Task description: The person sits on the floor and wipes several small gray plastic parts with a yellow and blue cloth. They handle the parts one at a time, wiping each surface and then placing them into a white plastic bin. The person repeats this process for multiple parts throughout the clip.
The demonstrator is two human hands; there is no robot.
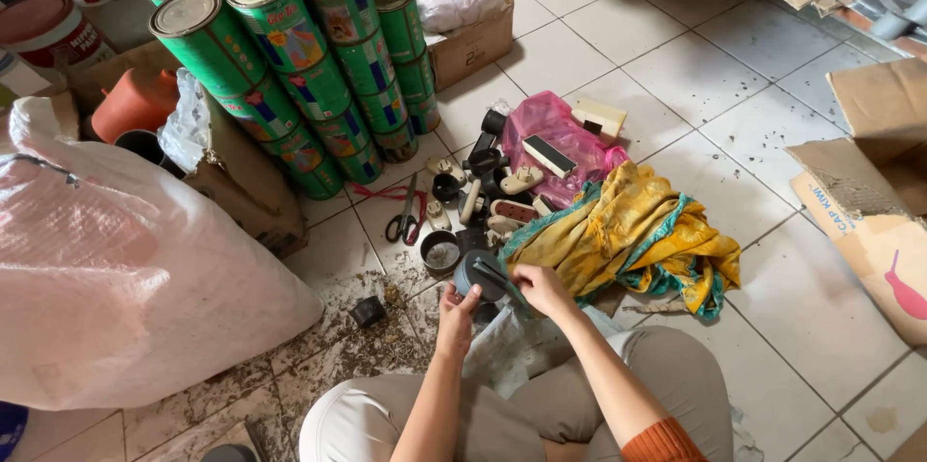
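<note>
Tiled floor [676, 66], gritty with debris. Left hand [457, 312] cupping a dark round part [480, 274], right hand [541, 288] pinching its top, low above floor near yellow cloth [628, 230]. Risk: slipping loose, rolling among scattered plugs [507, 211] and scissors [406, 216].

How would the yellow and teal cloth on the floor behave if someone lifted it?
The yellow and teal cloth lies crumpled in soft folds, so it would probably hang limp. It looks thin, likely light. Small parts touching its edge might get dragged.
</note>
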